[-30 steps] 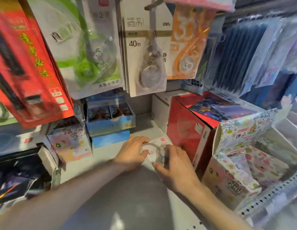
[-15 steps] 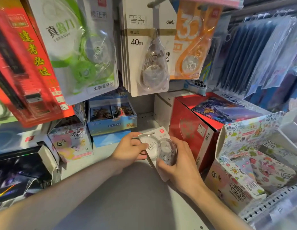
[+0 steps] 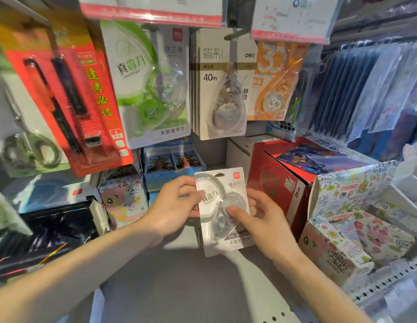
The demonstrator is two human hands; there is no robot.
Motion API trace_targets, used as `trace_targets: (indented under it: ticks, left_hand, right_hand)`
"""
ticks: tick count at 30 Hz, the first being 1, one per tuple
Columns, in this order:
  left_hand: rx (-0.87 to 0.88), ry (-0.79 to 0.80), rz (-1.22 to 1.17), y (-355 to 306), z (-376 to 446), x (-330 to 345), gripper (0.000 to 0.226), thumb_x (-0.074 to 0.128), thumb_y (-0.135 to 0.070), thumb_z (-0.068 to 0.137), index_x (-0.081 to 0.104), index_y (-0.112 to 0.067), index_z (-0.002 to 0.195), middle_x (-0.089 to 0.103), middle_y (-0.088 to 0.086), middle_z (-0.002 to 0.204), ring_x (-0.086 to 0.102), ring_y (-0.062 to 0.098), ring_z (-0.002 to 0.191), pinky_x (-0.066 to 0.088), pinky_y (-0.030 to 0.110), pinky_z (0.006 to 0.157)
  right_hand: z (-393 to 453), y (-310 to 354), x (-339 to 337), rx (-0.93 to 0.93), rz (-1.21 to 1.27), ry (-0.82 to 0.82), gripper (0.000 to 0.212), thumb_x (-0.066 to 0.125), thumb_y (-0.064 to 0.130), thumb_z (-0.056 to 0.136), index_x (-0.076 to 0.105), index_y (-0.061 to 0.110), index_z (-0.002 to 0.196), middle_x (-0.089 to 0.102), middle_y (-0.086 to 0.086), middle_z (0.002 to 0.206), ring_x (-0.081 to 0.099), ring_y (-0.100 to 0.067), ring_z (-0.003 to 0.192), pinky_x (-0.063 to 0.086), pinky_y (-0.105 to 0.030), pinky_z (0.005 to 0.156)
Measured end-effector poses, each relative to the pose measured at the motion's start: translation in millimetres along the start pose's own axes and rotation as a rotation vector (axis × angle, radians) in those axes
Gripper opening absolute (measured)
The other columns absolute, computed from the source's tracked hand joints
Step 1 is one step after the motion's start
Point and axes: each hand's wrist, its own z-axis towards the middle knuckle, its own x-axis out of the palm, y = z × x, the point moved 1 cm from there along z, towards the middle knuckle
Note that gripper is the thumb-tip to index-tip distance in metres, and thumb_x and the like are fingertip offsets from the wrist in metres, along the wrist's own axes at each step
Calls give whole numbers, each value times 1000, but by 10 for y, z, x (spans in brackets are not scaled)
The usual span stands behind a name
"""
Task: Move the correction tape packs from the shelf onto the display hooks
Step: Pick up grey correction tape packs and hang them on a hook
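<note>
Now the pack [image 3: 222, 210] is off the shelf [image 3: 179, 287] and raised upright, where a second ago it lay flat. The left hand [image 3: 173, 207] pinches its left edge; the right hand [image 3: 261, 220] grips its right side, thumb on the blister. It looks ready for the green packs' hook [image 3: 148, 27] overhead.

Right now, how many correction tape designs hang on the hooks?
3: green pack left, grey 40m pack centre with more stacked behind, orange pack right. A fourth, white pack, is held in both hands.
</note>
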Motion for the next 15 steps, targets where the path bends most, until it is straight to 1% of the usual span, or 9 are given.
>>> trace_targets:
  ticks: [3,5,7,9,10,12,14,15]
  left_hand:
    - [68,-44,19,-143,-214,-100,5,63,-9,100,67,-12,101,75,-8,72,70,2,65,57,18,63]
    - [104,-81,39,-253,-370,-137,5,63,-8,100,67,-11,97,73,-7,68,68,3,63,58,20,62]
    - [137,-125,71,-372,-513,-153,6,64,-8,99,67,-11,95,72,-5,68,67,5,63,60,23,64]
    - [164,-175,97,-495,-654,-141,9,65,-11,99,67,-12,90,71,-2,69,65,7,63,59,23,64]
    - [178,-205,103,-553,-722,-124,10,66,-12,98,66,-11,89,69,0,69,64,9,64,57,23,64]
    - [217,-274,118,-671,-854,-58,8,67,-13,97,67,-9,90,68,7,72,64,12,67,56,22,66]
    - [265,-355,163,-781,-968,37,6,69,-15,97,68,-10,93,72,13,76,66,11,70,55,18,67]
    - [288,-394,193,-833,-1020,84,6,69,-17,97,68,-11,95,73,15,80,67,10,70,54,16,66]
  right_hand:
    - [-45,140,25,-28,91,54,46,86,15,82,60,19,121,80,16,97,77,-3,84,58,-16,69]
    - [-68,247,19,-51,130,124,47,86,12,83,58,16,120,81,6,98,79,-11,86,60,-21,71]
    - [-90,349,-10,-79,163,179,47,86,13,82,57,16,119,81,-2,98,79,-17,87,63,-26,74]
    - [-118,445,-61,-115,184,229,45,86,16,83,59,20,118,81,-1,100,79,-18,89,63,-29,74]
    - [-131,489,-89,-138,185,253,44,86,18,83,60,23,117,81,1,100,79,-17,89,62,-29,71]
    - [-141,582,-172,-179,187,295,42,86,21,83,61,26,116,81,4,102,79,-16,92,59,-32,69]
    - [-119,687,-267,-214,198,343,42,86,19,83,61,25,116,81,4,104,78,-15,95,61,-35,78]
    - [-102,743,-315,-233,201,375,42,86,18,83,61,24,116,81,5,105,78,-13,95,62,-35,82]
